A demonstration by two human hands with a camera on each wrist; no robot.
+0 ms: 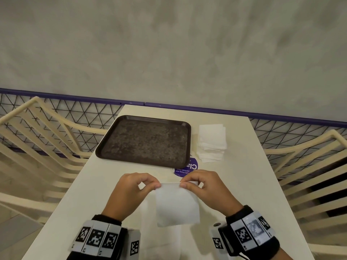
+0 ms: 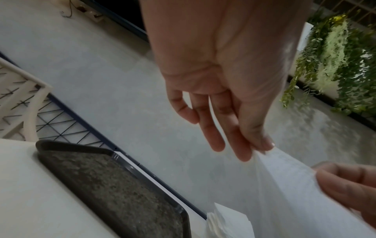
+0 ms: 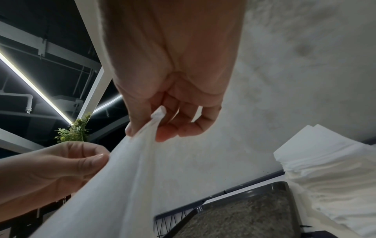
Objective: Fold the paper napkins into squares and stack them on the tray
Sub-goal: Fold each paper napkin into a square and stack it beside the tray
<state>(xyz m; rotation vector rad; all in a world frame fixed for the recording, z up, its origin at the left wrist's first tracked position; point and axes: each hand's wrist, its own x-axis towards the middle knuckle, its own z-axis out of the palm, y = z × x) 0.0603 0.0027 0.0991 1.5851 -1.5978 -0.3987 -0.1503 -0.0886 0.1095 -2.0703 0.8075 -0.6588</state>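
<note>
The left hand [image 1: 131, 192] and right hand [image 1: 204, 186] each pinch a top corner of the napkin [image 1: 177, 205], which hangs lifted over the desk's [image 1: 244, 184] near edge, its held edge running left-right, the tray [image 1: 144, 140] lying straight beyond both sets of fingers.

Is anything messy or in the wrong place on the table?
A little. The pile of napkins beside the tray is uneven, with edges sticking out. The tray also covers part of a purple sticker. Nothing looks spilled or torn.
</note>
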